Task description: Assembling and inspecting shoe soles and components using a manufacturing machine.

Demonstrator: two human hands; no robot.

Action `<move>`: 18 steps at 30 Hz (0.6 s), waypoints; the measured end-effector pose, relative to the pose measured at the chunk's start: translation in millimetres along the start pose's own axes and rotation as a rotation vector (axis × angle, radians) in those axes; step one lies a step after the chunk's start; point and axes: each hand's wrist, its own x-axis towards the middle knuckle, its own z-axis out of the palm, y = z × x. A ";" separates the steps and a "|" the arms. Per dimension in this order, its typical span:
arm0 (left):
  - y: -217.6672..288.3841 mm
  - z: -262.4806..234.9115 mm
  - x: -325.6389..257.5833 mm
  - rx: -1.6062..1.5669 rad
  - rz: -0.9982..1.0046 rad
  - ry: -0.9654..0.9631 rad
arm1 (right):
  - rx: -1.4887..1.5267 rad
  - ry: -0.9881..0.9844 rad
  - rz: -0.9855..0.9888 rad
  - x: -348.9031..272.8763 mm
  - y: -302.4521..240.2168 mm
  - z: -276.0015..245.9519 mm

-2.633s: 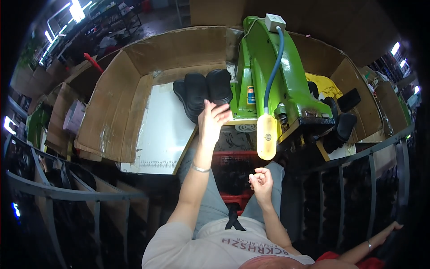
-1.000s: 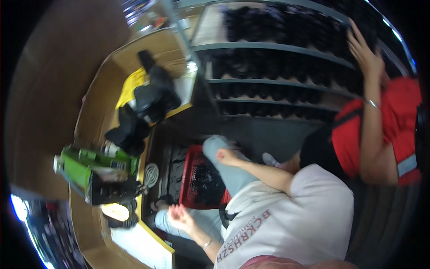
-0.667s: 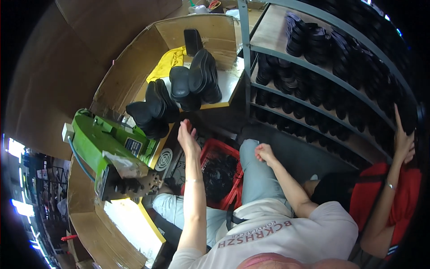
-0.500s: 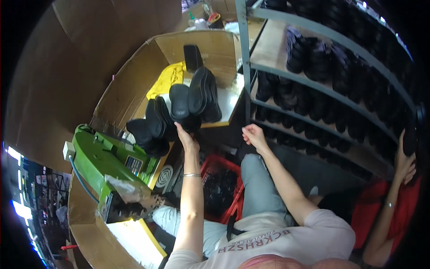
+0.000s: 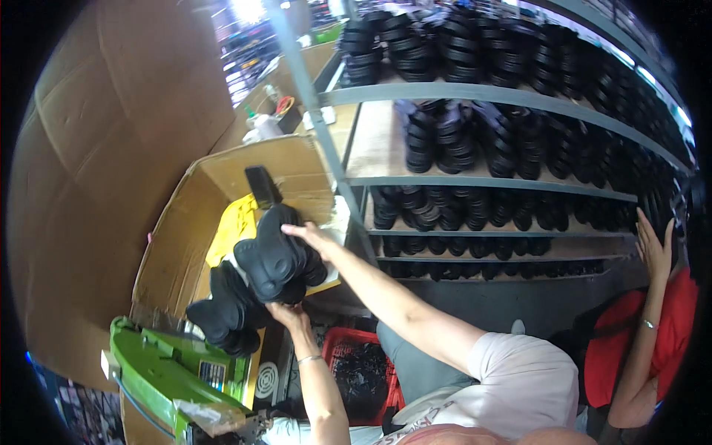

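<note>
Head view: stack of black moulded rubber shoe pieces [image 5: 278, 259] sits at the near edge of a cardboard-walled bench [image 5: 174, 245], partly over a yellow sheet [image 5: 231, 222]. Both hands are on this stack. Left hand [image 5: 288, 315] comes up from below, fingers curled under the stack's lower edge, gripping or bracing it; exactly how tightly, I cannot tell. Right hand [image 5: 310, 236] reaches across from the right, fingers spread and nearly flat, resting on the stack's top right side, not wrapped around it.

Second cluster of the same black pieces [image 5: 222, 315] lies lower left, just beside the first, touching the green machine [image 5: 167, 371] at the bench's near corner. One narrow black piece [image 5: 261, 187] stands upright at the far edge.

Progress, as a judgement: stack is gathered and steadied between both hands but not lifted clear of the bench; the lower cluster looks untouched.

Red plastic crate [image 5: 360, 371] with dark contents sits below, between the knees. Grey metal shelving [image 5: 489, 178] at right holds rows of black pieces. Another person in red [image 5: 641, 341] raises a hand to it.
</note>
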 end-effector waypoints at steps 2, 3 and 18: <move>-18.4 12.8 -9.1 -0.004 -0.069 -0.042 | -0.015 0.096 -0.022 -6.1 1.6 -29.9; -13.8 -0.7 -3.8 0.013 -0.057 -0.044 | 0.022 -0.003 -0.036 -16.4 0.3 -23.4; -2.7 37.8 -93.7 -0.116 -0.586 -0.681 | 0.062 0.355 -0.084 -130.4 65.1 -88.7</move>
